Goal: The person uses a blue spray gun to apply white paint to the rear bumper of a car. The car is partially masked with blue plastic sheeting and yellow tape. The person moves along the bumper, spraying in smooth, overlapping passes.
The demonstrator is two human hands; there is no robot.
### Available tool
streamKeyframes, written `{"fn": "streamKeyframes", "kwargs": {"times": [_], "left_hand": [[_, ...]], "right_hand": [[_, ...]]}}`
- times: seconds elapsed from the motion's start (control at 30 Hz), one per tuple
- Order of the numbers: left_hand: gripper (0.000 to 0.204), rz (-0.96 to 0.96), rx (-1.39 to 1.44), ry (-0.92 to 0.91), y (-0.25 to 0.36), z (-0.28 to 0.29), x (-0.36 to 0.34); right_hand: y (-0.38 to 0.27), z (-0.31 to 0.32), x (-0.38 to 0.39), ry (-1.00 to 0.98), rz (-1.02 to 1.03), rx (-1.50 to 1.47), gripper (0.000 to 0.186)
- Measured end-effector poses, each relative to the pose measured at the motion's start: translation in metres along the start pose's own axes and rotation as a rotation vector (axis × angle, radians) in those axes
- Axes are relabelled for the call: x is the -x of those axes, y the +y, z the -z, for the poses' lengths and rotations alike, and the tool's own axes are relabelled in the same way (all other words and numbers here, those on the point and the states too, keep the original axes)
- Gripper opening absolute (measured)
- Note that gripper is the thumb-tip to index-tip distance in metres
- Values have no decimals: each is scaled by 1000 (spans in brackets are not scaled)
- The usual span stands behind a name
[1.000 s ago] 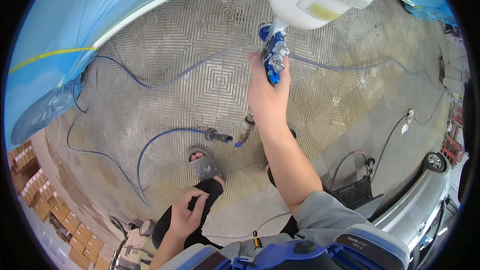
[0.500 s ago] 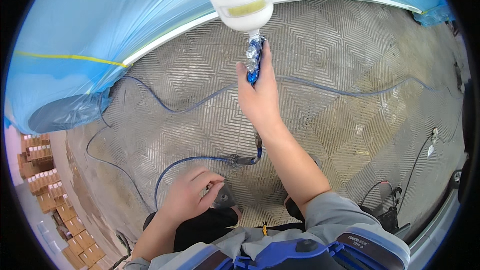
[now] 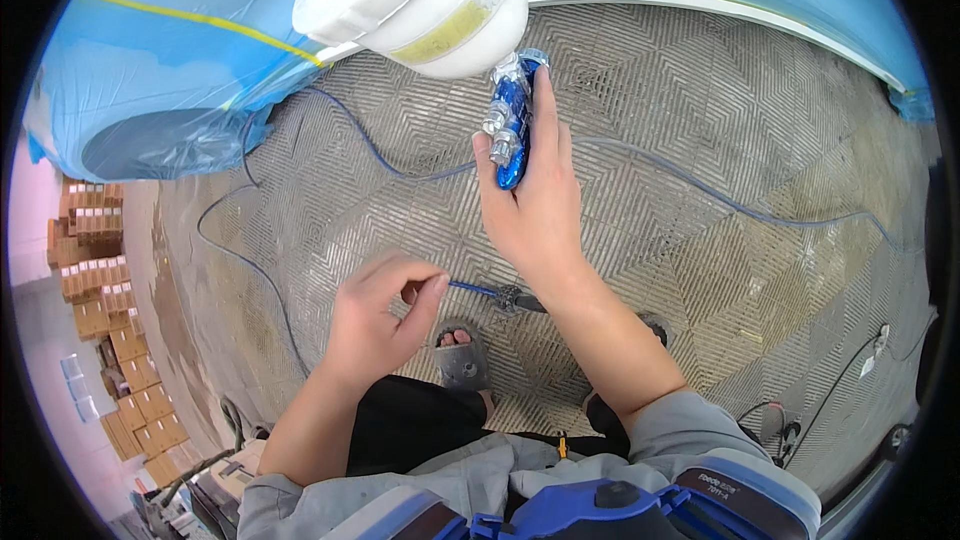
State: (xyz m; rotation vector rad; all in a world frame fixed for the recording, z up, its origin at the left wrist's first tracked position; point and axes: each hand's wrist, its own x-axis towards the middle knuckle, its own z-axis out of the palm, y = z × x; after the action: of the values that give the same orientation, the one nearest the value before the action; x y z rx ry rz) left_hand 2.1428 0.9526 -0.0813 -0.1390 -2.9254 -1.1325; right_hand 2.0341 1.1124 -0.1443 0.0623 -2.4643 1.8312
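While my right hand (image 3: 535,215) grips the upright spray gun (image 3: 510,120), my left hand (image 3: 375,325) pinches its blue hose (image 3: 470,287) just below.

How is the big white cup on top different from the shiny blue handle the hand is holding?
The white cup is wide, round and milky, with yellowish liquid showing through; the blue handle is narrow, glossy and metallic. The right hand grips the blue handle, while nothing touches the white cup. The white cup sits above the blue handle. Both belong to one spray gun.
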Motion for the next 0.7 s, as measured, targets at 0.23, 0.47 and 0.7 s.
{"fn": "streamKeyframes", "kwargs": {"times": [0.23,0.47,0.7], "left_hand": [[78,8,215,477,-16,19,-7],[110,-12,302,671,-16,55,-16],[76,12,521,768,-15,76,-15]], "right_hand": [[-3,-16,20,-93,84,37,81],[-10,-27,43,-268,97,47,77],[-12,-37,53,-337,246,97,83]]}}
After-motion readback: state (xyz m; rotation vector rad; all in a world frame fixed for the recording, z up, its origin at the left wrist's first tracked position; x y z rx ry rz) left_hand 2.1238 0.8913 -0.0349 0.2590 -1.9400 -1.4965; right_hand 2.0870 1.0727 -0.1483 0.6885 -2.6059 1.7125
